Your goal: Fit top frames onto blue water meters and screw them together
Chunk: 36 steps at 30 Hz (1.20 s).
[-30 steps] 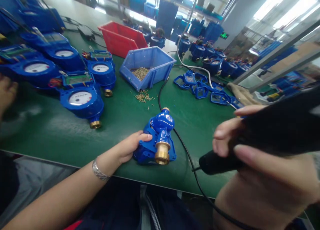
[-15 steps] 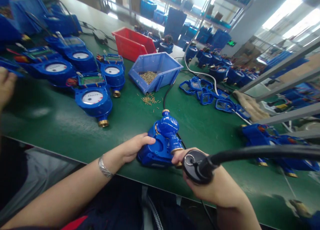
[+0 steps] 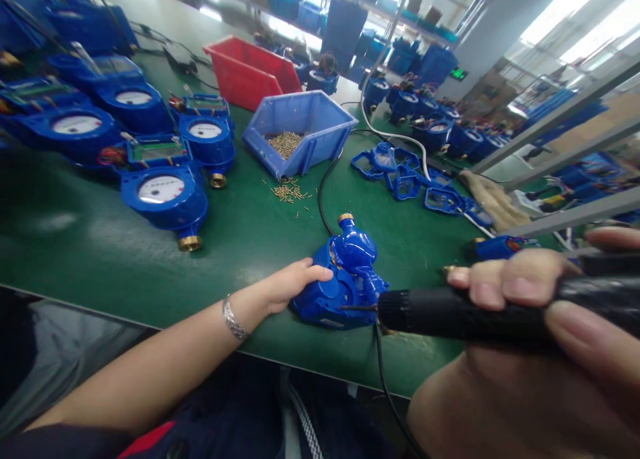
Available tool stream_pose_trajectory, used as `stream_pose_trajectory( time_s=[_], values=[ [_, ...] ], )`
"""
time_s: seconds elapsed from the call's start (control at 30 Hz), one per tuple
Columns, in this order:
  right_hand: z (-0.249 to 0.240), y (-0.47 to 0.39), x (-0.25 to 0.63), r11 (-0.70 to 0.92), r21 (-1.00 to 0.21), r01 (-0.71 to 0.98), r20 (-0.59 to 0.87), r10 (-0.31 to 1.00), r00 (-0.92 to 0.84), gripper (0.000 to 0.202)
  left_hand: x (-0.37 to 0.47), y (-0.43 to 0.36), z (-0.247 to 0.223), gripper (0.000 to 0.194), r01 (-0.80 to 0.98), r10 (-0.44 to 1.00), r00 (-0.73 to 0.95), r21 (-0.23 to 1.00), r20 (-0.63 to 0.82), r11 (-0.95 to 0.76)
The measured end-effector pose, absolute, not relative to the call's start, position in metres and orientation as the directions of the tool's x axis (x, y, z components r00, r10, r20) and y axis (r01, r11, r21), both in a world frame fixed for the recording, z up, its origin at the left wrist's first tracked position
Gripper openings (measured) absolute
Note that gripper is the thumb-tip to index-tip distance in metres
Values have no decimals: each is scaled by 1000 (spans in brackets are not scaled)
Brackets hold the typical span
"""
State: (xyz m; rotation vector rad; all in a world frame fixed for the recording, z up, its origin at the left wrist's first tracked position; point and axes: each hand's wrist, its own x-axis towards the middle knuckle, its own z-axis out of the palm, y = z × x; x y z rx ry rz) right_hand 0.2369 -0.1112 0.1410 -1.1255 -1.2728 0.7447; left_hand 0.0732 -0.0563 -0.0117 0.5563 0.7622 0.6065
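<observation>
A blue meter (image 3: 355,249) lies with its underside up near the table's front edge, its brass-ended pipe pointing away from me. My left hand (image 3: 295,282) grips the meter's left side, thumb on top. In my right hand (image 3: 530,286), large and close to the camera, is a black electric screwdriver (image 3: 440,312). Its thin bit points left and appears over the lower part of the meter; whether it touches cannot be told. Beyond the meter, small brass screws (image 3: 289,191) are scattered in front of a blue bin (image 3: 320,129) that holds more of them.
Several upright blue meters (image 3: 165,189) with white dials stand at the left. A red bin (image 3: 250,72) is behind the blue one. Blue frames (image 3: 405,172), a cloth (image 3: 493,202) and a metal rack (image 3: 560,149) are at the right. A black cable runs beside the held meter.
My right hand has left the meter's pipe end and now holds the screwdriver level, bit towards the meter. My left hand still holds the meter. The other person's hand at the far left is gone from view.
</observation>
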Motion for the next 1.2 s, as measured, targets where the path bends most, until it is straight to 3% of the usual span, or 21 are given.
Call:
stream_pose_trajectory(
  time_s=[0.1, 0.33, 0.47, 0.9, 1.07, 1.2],
  values=[
    [134, -97, 219, 395, -918, -40, 382, 906, 183, 34, 76, -56, -11, 52, -296, 677, 573, 654, -462, 696],
    [103, -79, 201, 281, -939, -196, 270, 959, 81, 36, 76, -63, -13, 54, -323, 762, 472, 717, -443, 617],
    [93, -77, 196, 288, -936, -202, 263, 955, 139, 30, 83, -65, -12, 43, -336, 798, 413, 740, -440, 582],
    [87, -80, 193, 260, -943, -206, 240, 964, 118, 26, 85, -63, -12, 41, -328, 798, 372, 738, -474, 590],
    [85, -80, 193, 268, -947, -178, 247, 960, 135, 29, 87, -66, -12, 49, -176, 812, 331, 814, -480, 553],
    [85, -81, 195, 286, -937, -199, 262, 955, 139, 31, 80, -64, -8, 43, -15, 831, 363, 888, -423, 459]
  ],
)
